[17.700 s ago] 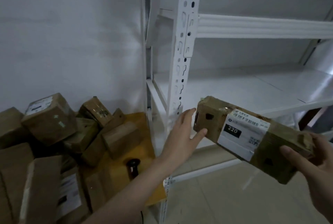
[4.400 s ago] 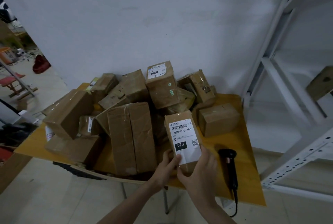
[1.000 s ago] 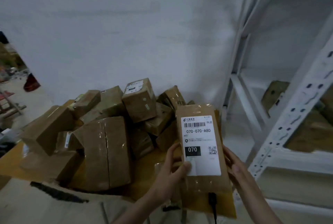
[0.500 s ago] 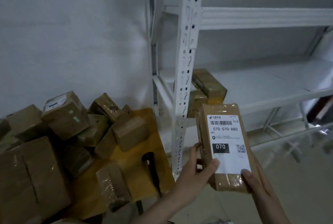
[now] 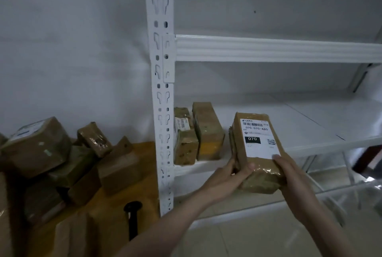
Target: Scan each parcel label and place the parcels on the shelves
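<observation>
I hold a brown taped parcel (image 5: 258,151) with a white label reading 070, label up, over the front edge of the white shelf (image 5: 310,124). My left hand (image 5: 229,176) grips its near left corner and my right hand (image 5: 289,172) grips its near right side, thumb on the label's edge. Two parcels (image 5: 198,132) stand on the shelf just left of it, against the upright post. The black scanner (image 5: 132,215) lies on the yellow table.
A heap of brown parcels (image 5: 57,157) covers the yellow table (image 5: 142,174) at the left. The white slotted post (image 5: 161,91) stands between table and shelf. An upper shelf beam (image 5: 268,49) runs above. The shelf surface stretches bare to the right.
Both hands have carried the 070 parcel right and up, from in front of the post to the shelf's front edge beside the two stored parcels. The view has turned further toward the shelf.
</observation>
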A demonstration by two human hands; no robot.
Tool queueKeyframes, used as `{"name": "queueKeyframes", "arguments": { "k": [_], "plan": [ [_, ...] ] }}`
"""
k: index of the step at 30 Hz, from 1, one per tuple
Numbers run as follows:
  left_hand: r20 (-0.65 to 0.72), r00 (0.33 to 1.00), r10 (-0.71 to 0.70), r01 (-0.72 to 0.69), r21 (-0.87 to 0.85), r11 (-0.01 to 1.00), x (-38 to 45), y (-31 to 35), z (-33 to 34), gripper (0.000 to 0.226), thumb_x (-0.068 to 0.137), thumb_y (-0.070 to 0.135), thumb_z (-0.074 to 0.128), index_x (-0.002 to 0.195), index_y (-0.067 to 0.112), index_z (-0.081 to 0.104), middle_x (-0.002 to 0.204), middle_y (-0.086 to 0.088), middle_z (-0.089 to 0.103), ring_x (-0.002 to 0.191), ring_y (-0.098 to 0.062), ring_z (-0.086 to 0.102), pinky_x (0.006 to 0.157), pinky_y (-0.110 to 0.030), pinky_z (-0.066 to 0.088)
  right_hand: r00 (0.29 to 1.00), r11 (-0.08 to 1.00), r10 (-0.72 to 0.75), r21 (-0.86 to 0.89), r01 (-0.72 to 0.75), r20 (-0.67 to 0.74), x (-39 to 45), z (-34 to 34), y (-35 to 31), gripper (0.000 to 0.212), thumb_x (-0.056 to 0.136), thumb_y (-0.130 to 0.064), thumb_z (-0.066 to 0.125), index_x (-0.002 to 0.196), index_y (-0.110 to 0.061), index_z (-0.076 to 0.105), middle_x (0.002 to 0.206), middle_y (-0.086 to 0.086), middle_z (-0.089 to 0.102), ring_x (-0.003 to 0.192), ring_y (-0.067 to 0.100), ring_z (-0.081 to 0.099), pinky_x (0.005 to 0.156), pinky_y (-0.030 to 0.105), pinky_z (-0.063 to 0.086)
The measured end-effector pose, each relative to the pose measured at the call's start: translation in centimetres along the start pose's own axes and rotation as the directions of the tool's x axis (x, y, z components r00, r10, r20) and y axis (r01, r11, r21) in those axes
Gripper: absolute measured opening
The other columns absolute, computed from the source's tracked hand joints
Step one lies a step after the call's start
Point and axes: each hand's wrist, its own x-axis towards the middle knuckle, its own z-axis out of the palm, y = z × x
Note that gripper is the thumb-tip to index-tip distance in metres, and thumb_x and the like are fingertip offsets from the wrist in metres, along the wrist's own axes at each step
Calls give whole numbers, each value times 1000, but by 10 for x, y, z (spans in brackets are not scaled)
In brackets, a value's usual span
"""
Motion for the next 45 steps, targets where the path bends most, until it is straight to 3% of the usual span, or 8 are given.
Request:
{"name": "queueKeyframes", "arguments": {
  "k": [8, 18, 24, 29, 31, 34, 36, 45],
  "plan": [
    [-276, 961, 31, 52, 287, 957, 62, -29, -7, 63, 82, 40, 74, 139, 30, 47, 130, 7, 62, 114, -10, 61, 98, -38, 52, 982, 997, 64, -42, -58, 177, 85, 4, 21, 35, 95, -32, 50, 130, -25, 54, 116, -1, 68, 101, 18, 67, 78, 34, 52],
    [-536, 835, 121, 153, 438, 886, 68, -34, -7, 21, 93, 30, 61, 99, 12, 69, 97, -3, 73, 87, -18, 68, 77, -39, 57, 966, 993, 114, -35, -109, 230, 144, 16, 36, 39, 94, -38, 48, 130, -23, 54, 119, 5, 67, 107, 27, 63, 78, 40, 51],
    [-556, 818, 147, 178, 488, 855, 25, -53, -19, 31, 97, 33, 56, 123, 17, 63, 117, -1, 68, 99, -14, 65, 79, -24, 49, 986, 996, 91, -33, -88, 137, 155, 34, 37, 42, 91, -43, 50, 128, -23, 54, 120, 4, 64, 106, 23, 60, 78, 38, 48],
    [-663, 748, 31, 333, 415, 847, -41, -91, -60, 30, 98, 35, 53, 124, 21, 61, 117, 4, 68, 99, -9, 65, 82, -28, 56, 941, 872, -327, -412, 264, -88, 113, 52, 55, 50, 92, -52, 50, 133, -24, 47, 144, 5, 39, 131, 14, 35, 108, 40, 32],
    [-727, 686, -32, 443, 382, 811, -76, -113, -83, 25, 98, 33, 52, 121, 26, 61, 111, 10, 68, 96, -4, 65, 77, -24, 57, 873, 765, -480, -447, 464, 84, 72, 74, 61, 56, 93, -41, 50, 131, 0, 45, 144, 13, 36, 132, 16, 32, 109, 38, 29],
    [-826, 544, -149, 631, 286, 721, -138, -157, -118, 25, 99, 33, 47, 122, 32, 57, 110, 14, 64, 97, -3, 62, 76, -18, 51, 766, 676, -559, -361, 642, 316, 13, 111, 61, 57, 90, -50, 45, 122, -3, 52, 131, 23, 47, 120, 37, 45, 102, 51, 37],
    [-862, 460, -212, 721, 223, 656, -173, -180, -137, 29, 99, 36, 44, 127, 34, 53, 115, 11, 61, 101, -6, 60, 80, -22, 51, 648, 604, -580, -273, 749, 493, -21, 144, 68, 52, 91, -47, 44, 119, -4, 49, 128, 21, 46, 119, 34, 42, 103, 36, 32],
    [-819, 457, -348, 775, 175, 607, -265, -252, -205, 36, 96, 40, 52, 131, 30, 51, 131, 7, 52, 106, -9, 56, 84, -24, 50, 636, 694, 318, -629, 350, 704, -98, 311, 171, 55, 93, -37, 56, 139, -20, 31, 142, -1, 31, 131, 17, 34, 107, 28, 34]
  ]
}}
